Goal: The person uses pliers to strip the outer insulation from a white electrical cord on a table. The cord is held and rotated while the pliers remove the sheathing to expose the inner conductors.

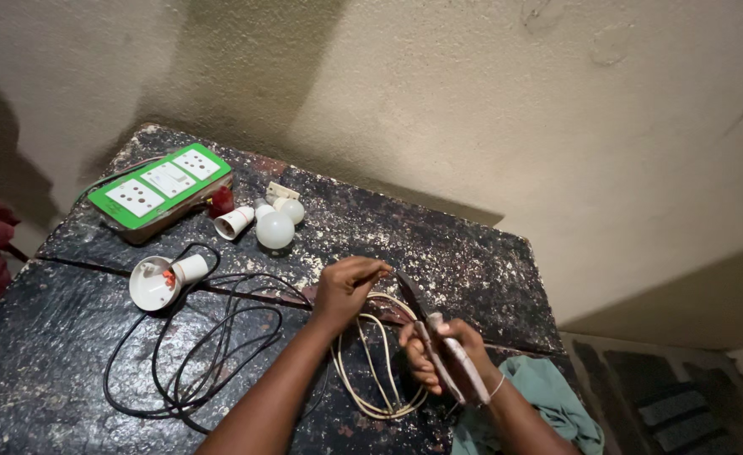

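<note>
Centre frame: left hand [346, 291] pinched the cream wire [380, 371] end; right hand [439, 354] gripped pliers [443, 350], jaws at that end. Risk: fingertips sat close to the jaws; a slip could nick skin or sever strands.

no packages, labels, signs or screens in view

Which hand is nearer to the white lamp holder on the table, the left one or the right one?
The left hand. It is to the right of the lamp holder, above the black cable. The right hand is farther right, holding pliers.
</note>
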